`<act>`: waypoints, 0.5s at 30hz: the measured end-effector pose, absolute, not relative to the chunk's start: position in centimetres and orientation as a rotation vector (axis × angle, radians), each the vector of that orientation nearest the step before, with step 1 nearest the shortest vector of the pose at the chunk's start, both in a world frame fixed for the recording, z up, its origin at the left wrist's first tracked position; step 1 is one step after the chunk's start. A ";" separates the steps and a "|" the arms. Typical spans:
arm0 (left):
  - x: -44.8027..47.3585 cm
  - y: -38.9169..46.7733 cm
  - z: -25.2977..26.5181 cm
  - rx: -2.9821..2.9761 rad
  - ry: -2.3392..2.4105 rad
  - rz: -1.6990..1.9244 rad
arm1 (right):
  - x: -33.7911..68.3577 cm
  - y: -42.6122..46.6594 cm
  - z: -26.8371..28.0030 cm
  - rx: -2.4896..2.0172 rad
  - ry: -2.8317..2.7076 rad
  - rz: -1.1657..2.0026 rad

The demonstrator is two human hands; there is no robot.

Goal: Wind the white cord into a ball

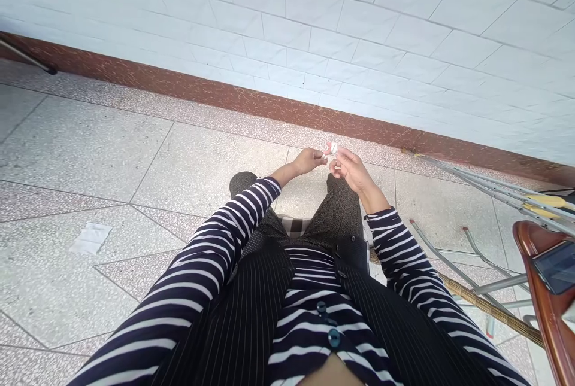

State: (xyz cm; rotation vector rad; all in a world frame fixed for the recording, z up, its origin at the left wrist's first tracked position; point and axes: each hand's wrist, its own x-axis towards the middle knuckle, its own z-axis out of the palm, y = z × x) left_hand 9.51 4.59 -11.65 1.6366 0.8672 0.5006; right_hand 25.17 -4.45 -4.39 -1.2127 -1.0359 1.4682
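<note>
Both hands are in front of me in the head view, close together above my knees. A narrow white band (333, 148), like a bandage, goes around a finger of my right hand (354, 173), near its tip. The other fingers of that hand are bent and apart, with nothing visible in them. My left hand (308, 161) is closed in a pinch just left of the band. A small white bit, like the end of a strip, shows at its fingertips; whether it joins the band I cannot tell.
A tiled wall (291, 21) with a red-brown skirting (215, 92) stands ahead. White paper (91, 238) lies on the floor at left. To the right are metal crutches (476, 176), tubular metal legs (449, 260) and a brown wooden edge (532, 290) bearing a phone (557, 266).
</note>
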 end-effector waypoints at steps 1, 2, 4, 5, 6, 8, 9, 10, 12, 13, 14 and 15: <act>9.5 4.5 -11.4 1.634 0.853 0.479 | 25.3 -4.4 -4.4 -1.280 -1.130 1.404; 9.4 4.5 -11.1 1.639 0.837 0.454 | 25.5 -4.4 -4.5 -1.371 -1.239 1.317; 9.3 4.5 -10.5 1.690 0.818 0.412 | 25.9 -4.4 -5.0 -1.582 -1.475 1.102; 9.2 4.5 -10.2 1.736 0.821 0.398 | 25.9 -4.5 -5.3 -1.688 -1.596 0.996; 9.2 4.5 -9.8 1.790 0.822 0.382 | 25.9 -4.7 -5.6 -1.790 -1.721 0.905; 9.1 4.3 -9.1 1.910 0.812 0.331 | 25.7 -5.1 -6.1 -1.968 -1.969 0.767; 9.1 4.2 -8.8 1.968 0.806 0.299 | 25.5 -5.4 -6.2 -2.032 -2.074 0.715; 9.0 4.1 -8.4 2.029 0.799 0.273 | 25.3 -5.6 -6.1 -2.073 -2.146 0.684; 8.9 3.8 -7.7 2.163 0.793 0.269 | 25.3 -5.9 -5.6 -2.070 -2.134 0.786; 8.7 3.8 -7.4 2.220 0.792 0.284 | 25.4 -6.0 -5.2 -2.024 -2.047 0.931; 8.5 3.8 -7.1 2.258 0.794 0.308 | 25.6 -6.1 -4.7 -1.946 -1.920 1.113; 8.3 3.8 -6.8 2.272 0.796 0.332 | 25.8 -6.1 -4.2 -1.837 -1.774 1.294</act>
